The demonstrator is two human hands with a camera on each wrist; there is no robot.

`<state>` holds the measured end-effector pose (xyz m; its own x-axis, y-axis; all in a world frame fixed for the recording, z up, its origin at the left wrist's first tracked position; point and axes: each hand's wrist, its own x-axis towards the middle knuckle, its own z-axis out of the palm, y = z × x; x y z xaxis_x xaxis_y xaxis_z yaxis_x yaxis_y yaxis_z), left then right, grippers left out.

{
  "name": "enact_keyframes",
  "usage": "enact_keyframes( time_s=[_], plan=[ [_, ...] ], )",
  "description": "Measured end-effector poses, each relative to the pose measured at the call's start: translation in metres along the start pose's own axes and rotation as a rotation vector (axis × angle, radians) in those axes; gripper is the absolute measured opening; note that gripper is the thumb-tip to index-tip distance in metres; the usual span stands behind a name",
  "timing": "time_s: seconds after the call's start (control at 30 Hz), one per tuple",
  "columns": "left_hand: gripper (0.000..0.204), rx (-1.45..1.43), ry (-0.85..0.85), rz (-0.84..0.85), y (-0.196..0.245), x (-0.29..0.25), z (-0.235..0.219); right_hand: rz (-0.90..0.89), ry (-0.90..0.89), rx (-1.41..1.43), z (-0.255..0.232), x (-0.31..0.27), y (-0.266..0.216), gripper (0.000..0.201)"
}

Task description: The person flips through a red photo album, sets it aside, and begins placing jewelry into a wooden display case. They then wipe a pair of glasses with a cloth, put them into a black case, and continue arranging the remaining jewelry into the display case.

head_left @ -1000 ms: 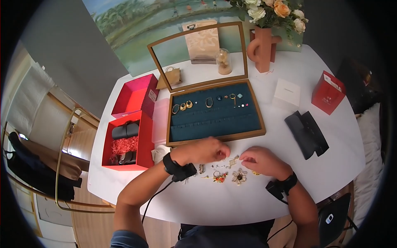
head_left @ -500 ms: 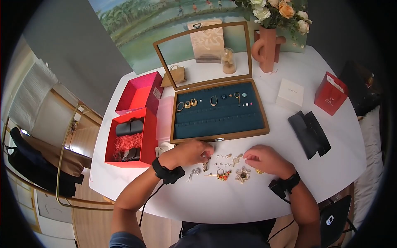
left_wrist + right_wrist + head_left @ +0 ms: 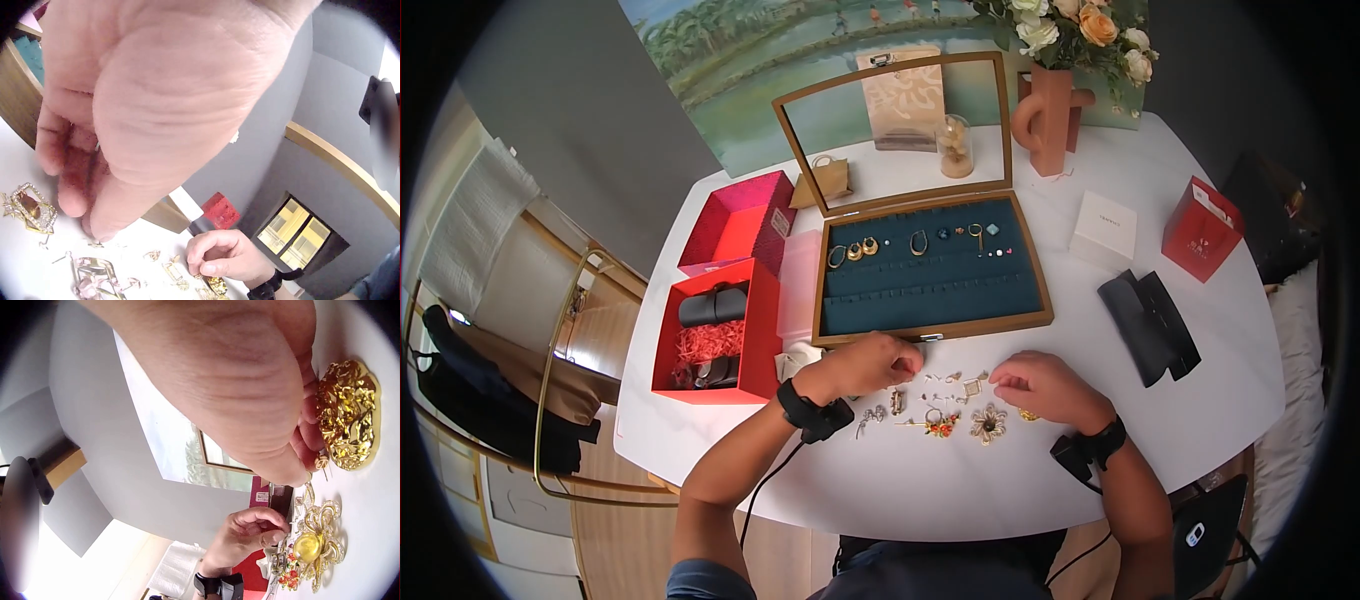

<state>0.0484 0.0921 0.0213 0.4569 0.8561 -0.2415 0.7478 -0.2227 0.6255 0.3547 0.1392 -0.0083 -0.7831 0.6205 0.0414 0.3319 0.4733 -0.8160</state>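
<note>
My left hand (image 3: 870,365) hovers palm down by the front edge of the wooden jewelry case (image 3: 990,325), fingers curled, thumb near the fingertips. A tiny glint shows between these fingers in the left wrist view; whether they hold anything is unclear. Loosely curled, my right hand (image 3: 1050,388) lies right of the small earrings, beside a shiny gold lump (image 3: 350,415); a small gold rose stud (image 3: 322,461) is by its fingertips. Between and in front of the hands are a flower brooch (image 3: 988,425), an orange-and-gold piece (image 3: 941,425) and a brown-gem earring (image 3: 28,205).
The case's glass lid stands up; earrings sit on its dark green lining. Red boxes (image 3: 757,330) stand left of it. A white box (image 3: 1104,230), red bag (image 3: 1202,235) and black pouch (image 3: 1148,325) lie right. A vase (image 3: 1052,125) stands behind.
My left hand moved left from above the small earrings, then slightly back right and up toward the case. My right hand has barely moved. The head view has shifted a little.
</note>
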Motion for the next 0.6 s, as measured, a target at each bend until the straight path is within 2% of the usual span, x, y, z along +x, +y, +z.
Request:
enact_keyframes(
  time_s=[0.2,0.3,0.43,0.53,0.6],
  plan=[
    [0.018,0.051,0.111,0.026,-0.002,0.001,0.006,0.004,0.001,0.008,0.0,0.001,-0.001,0.016],
    [0.015,0.063,0.136,0.083,-0.006,0.002,0.006,0.005,0.002,0.01,0.0,0.0,0.0,0.016],
    [0.013,0.08,0.159,0.087,0.011,0.004,-0.019,0.019,-0.003,0.002,-0.001,0.001,-0.003,0.016],
    [0.016,-0.007,0.238,0.014,0.022,0.023,-0.046,0.006,-0.005,0.003,0.0,0.001,0.002,0.016],
    [0.024,-0.026,0.412,0.101,0.015,0.05,-0.057,0.001,0.004,0.001,-0.001,0.0,0.0,0.016]
  ],
)
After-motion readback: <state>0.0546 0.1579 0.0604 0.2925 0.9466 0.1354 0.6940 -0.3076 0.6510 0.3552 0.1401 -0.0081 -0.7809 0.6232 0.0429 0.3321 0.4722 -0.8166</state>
